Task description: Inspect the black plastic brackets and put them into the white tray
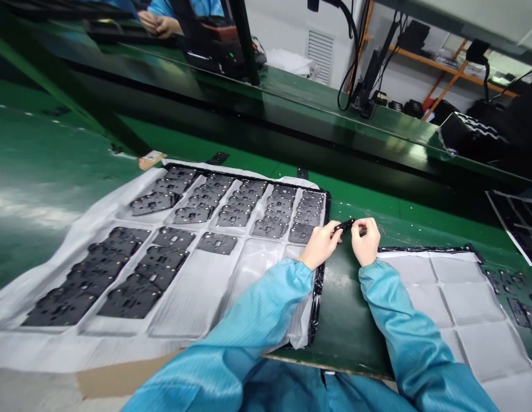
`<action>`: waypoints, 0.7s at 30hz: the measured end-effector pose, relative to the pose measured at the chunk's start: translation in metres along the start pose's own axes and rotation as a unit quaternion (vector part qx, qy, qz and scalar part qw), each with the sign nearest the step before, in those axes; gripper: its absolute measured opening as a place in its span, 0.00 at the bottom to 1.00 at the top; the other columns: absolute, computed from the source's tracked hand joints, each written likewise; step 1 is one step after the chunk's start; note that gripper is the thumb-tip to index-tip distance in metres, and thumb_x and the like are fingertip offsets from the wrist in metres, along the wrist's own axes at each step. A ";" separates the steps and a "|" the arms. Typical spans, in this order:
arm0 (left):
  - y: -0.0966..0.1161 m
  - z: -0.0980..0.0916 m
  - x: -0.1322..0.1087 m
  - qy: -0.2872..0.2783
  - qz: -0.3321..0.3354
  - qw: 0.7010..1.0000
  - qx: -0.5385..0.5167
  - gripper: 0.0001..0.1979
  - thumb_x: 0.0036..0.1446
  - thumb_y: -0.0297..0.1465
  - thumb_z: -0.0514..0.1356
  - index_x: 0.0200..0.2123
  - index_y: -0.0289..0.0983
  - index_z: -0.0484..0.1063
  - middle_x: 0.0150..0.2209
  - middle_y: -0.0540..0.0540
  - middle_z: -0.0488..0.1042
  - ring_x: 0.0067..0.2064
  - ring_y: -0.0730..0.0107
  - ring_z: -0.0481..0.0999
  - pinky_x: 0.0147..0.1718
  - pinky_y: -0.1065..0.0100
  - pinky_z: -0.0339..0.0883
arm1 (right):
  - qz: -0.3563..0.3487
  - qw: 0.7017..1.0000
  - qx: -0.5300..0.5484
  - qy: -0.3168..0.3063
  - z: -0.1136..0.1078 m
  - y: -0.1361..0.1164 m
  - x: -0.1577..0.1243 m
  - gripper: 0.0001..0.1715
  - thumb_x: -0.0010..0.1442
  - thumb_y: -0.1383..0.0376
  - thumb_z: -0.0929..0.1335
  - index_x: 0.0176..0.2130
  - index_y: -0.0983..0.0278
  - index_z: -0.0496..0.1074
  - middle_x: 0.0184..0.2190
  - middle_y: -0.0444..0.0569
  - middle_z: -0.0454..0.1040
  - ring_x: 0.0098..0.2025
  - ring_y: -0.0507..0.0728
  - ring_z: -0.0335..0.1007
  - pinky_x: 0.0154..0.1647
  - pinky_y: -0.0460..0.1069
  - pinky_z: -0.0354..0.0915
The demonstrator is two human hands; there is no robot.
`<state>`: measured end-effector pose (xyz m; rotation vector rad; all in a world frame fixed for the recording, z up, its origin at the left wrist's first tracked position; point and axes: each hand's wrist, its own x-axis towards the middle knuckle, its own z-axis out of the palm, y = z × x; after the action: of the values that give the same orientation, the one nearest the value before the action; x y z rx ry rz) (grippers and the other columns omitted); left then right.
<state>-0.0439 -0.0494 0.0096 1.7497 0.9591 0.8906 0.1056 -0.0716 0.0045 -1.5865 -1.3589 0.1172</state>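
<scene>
My left hand (pixel 322 244) pinches a small flat black plate (pixel 345 225), seen almost edge-on above the green bench. My right hand (pixel 365 240) is closed at the plate's right end, thumb and fingertips together; whether it grips the plate or a tiny part is too small to tell. To the left lies a compartment tray (pixel 192 312) lined with white film. Black plates with cut-outs (pixel 115 254) overlap in rows in its compartments, and a single plate (pixel 217 242) lies in a front middle compartment.
A second film-lined tray (pixel 463 289) sits at the right, with several small black parts (pixel 519 309) beyond it. A green post (pixel 72 86) slants at the left. Behind the raised green ledge (pixel 317 109) another person's hands (pixel 160 24) show. A black bag (pixel 472 134) stands at the right.
</scene>
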 end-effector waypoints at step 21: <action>-0.006 0.002 -0.004 0.001 0.089 0.987 0.132 0.15 0.64 0.33 0.48 0.50 0.38 0.68 0.40 0.43 0.77 0.37 0.67 0.78 0.40 0.68 0.69 | 0.021 1.000 0.017 0.012 0.000 -0.002 -0.001 0.07 0.56 0.67 0.65 0.26 0.64 0.67 0.27 0.43 0.66 0.24 0.49 0.60 0.27 0.45 0.60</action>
<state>-0.0449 -0.0526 0.0028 2.0866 0.9667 0.9106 0.1039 -0.0728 0.0053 -1.5840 -1.2994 0.1450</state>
